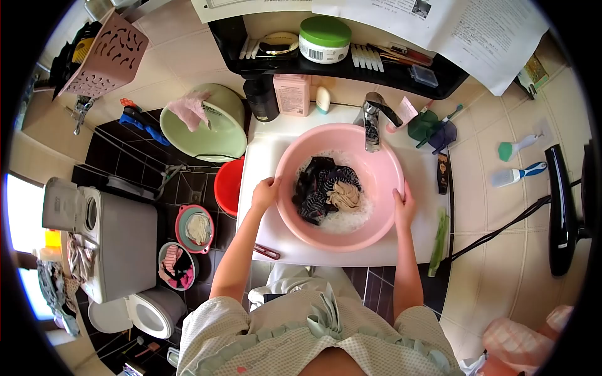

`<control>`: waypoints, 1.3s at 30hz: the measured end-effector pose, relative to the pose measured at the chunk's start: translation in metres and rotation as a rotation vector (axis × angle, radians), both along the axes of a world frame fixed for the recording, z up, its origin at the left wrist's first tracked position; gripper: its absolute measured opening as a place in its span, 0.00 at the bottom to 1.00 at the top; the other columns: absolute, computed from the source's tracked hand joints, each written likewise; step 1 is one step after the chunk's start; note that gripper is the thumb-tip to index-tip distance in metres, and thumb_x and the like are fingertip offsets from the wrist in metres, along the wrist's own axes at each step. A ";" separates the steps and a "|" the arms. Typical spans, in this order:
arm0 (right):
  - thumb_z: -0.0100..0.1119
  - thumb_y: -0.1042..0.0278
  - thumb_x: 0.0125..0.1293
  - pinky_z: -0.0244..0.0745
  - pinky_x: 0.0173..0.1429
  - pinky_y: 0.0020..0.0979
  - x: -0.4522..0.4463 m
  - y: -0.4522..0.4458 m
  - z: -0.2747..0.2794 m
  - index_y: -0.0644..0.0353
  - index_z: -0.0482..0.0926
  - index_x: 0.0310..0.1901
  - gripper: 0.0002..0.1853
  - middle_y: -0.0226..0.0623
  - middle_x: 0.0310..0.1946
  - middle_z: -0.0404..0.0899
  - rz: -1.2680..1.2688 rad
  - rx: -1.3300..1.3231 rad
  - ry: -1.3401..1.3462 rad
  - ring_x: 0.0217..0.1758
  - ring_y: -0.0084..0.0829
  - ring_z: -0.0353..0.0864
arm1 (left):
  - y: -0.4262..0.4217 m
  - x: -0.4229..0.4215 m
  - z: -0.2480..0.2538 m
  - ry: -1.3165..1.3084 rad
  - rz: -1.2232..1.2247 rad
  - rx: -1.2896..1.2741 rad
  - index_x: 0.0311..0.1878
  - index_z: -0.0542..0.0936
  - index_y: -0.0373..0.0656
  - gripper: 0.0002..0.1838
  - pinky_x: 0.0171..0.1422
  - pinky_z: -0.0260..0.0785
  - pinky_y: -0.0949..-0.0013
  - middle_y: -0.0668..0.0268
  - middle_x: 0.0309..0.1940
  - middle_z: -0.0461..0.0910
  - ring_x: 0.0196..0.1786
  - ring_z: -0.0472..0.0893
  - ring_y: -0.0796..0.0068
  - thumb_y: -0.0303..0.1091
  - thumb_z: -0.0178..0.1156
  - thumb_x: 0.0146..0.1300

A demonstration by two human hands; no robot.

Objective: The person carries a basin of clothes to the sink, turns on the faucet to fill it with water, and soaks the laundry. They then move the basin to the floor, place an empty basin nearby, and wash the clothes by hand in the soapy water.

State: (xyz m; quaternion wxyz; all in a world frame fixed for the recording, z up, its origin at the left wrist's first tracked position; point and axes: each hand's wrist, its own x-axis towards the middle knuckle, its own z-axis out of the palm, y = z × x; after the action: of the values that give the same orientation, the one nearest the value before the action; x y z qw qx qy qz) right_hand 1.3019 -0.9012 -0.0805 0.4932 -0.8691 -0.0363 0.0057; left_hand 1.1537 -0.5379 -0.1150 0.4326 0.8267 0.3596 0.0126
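A pink basin (384, 172) stands on the white sink counter, below the faucet (372, 125). Inside it are dark patterned clothes (316, 188) and a bunched beige cloth (344, 196), in water with white suds (348, 222). My left hand (266, 192) grips the basin's left rim, fingers closed round the edge. On the opposite side, my right hand (405, 204) holds the right rim the same way. The faucet's spout reaches over the basin's back edge.
Behind the basin are a black bottle (260, 99), a pink bottle (291, 95) and a dark shelf (276, 66). A green basin (216, 141) and red bucket (229, 188) stand left. Toothbrush cups (433, 131) and a hair dryer (562, 213) are right.
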 end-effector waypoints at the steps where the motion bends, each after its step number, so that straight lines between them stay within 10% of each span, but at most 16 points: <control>1: 0.58 0.67 0.60 0.71 0.44 0.25 0.005 -0.004 -0.006 0.64 0.69 0.60 0.25 0.37 0.44 0.80 0.030 0.146 0.024 0.37 0.28 0.79 | -0.001 -0.002 -0.001 -0.024 0.042 -0.022 0.32 0.81 0.37 0.24 0.35 0.69 0.64 0.59 0.22 0.78 0.26 0.78 0.67 0.53 0.54 0.61; 11: 0.57 0.71 0.59 0.67 0.54 0.24 0.033 0.002 0.057 0.69 0.69 0.58 0.24 0.40 0.48 0.76 0.213 0.638 0.423 0.49 0.26 0.75 | -0.049 -0.043 0.075 -0.418 0.494 -0.555 0.24 0.78 0.38 0.15 0.20 0.49 0.77 0.74 0.14 0.70 0.16 0.62 0.86 0.42 0.59 0.58; 39: 0.53 0.77 0.58 0.69 0.58 0.29 -0.167 0.214 0.104 0.74 0.63 0.61 0.27 0.47 0.52 0.73 0.908 0.629 0.573 0.52 0.33 0.76 | -0.063 -0.394 0.161 -0.804 1.060 -0.336 0.27 0.78 0.40 0.16 0.24 0.50 0.81 0.78 0.18 0.70 0.20 0.63 0.91 0.44 0.58 0.61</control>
State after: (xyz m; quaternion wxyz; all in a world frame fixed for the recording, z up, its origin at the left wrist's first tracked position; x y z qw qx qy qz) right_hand 1.1345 -0.6874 0.0233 0.6642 -0.5441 -0.2685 0.4368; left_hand 0.7598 -0.6012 0.0463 0.5902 0.3919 0.5241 0.4727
